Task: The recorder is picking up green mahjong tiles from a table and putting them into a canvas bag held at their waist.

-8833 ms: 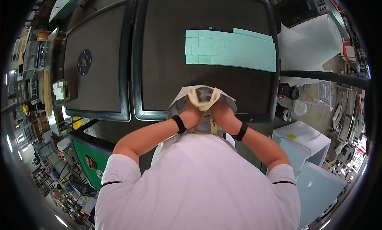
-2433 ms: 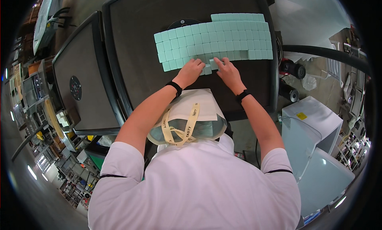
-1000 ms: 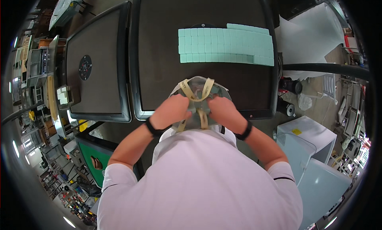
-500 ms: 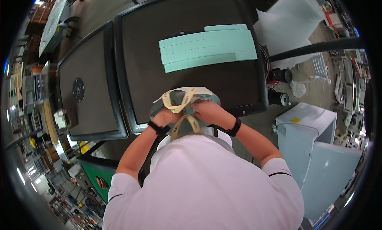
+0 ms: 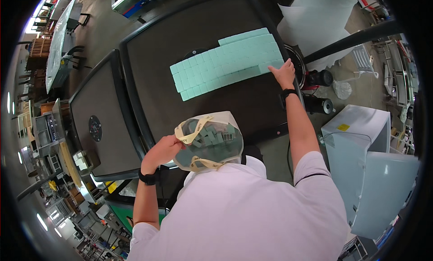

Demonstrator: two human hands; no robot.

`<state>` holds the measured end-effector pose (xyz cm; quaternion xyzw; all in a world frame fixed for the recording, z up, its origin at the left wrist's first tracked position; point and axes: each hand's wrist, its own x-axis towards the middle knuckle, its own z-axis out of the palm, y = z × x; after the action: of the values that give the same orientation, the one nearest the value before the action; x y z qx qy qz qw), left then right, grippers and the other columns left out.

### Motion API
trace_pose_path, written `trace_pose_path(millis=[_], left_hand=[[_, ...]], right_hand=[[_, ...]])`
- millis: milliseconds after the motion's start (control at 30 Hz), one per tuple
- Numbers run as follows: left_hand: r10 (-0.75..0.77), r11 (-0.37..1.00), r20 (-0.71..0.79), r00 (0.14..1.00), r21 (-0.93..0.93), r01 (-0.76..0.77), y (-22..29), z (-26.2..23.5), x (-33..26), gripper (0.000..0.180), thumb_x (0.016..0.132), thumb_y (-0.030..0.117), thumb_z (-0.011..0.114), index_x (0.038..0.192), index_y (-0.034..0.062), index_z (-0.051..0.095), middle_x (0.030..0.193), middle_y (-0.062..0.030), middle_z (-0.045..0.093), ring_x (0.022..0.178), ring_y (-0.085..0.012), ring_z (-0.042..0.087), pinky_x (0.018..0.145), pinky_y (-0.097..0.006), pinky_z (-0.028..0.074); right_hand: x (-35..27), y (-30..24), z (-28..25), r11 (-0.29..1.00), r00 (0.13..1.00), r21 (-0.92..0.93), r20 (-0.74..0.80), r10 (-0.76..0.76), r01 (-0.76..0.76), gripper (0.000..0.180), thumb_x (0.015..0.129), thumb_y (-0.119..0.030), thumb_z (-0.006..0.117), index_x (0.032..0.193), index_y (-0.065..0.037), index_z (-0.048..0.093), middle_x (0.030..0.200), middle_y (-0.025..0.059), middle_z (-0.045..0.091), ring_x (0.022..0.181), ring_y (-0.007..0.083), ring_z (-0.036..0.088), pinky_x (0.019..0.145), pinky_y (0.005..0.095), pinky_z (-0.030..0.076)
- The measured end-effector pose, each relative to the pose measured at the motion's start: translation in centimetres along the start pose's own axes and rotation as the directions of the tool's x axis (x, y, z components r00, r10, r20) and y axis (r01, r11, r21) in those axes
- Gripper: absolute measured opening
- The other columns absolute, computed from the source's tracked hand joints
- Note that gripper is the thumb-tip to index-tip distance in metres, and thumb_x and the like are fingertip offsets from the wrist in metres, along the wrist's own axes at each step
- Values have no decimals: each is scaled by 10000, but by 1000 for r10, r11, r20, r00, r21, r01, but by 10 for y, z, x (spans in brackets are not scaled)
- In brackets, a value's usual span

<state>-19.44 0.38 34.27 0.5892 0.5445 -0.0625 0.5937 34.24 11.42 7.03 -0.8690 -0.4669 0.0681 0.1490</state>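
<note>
Mint-green tiles point(image 5: 221, 64): right hand point(image 5: 285, 74) at right end; left hand point(image 5: 163, 151) well apart.

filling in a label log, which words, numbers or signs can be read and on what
Cream bag handles: dark lettering, not copied.
Mahjong tile inside bag: marks too small to read.
Yellow sticker on white cabinet: too small to read.
Black dial on left table: marks too small.

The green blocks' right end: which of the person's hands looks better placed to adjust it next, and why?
Probably the right hand: it is spread open at the right end of the green blocks. The left hand is at the left edge of the bag, farther away.
</note>
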Motion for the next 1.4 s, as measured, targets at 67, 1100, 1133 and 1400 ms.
trace_pose_path(millis=[67,1100,1133,1400], left_hand=[[-79,995,24,997,-57,80,-4,-16,-3,365,987,46,459,1196,0,756,1008,-79,766,860,-180,669,822,-340,553],[360,841,-89,929,462,-281,-64,76,296,479,923,124,809,1299,-11,544,1168,-251,674,1117,-447,678,963,-514,561],[368,810,-94,925,520,-270,-64,79,294,489,890,141,848,1247,1,544,1168,-220,640,1096,-424,678,939,-499,579],[308,678,-310,899,735,21,-67,75,271,584,783,125,913,1231,20,555,1196,-178,622,1030,-363,712,848,-455,624]], right_hand=[[4,-7,9,998,995,-57,92,38,-33,1142,763,-636,921,1532,72,460,1484,280,573,1396,461,557,1155,540,494],[-197,-128,72,938,894,241,316,-319,250,762,817,-230,929,1411,17,521,1252,200,599,1173,410,616,984,493,544],[-200,-127,74,917,868,297,338,-362,267,744,821,-214,923,1409,18,529,1272,205,602,1176,409,625,984,488,551],[-181,-128,60,681,622,425,292,-727,596,829,778,-127,923,1503,-39,530,1283,159,629,1111,376,677,959,453,595]])
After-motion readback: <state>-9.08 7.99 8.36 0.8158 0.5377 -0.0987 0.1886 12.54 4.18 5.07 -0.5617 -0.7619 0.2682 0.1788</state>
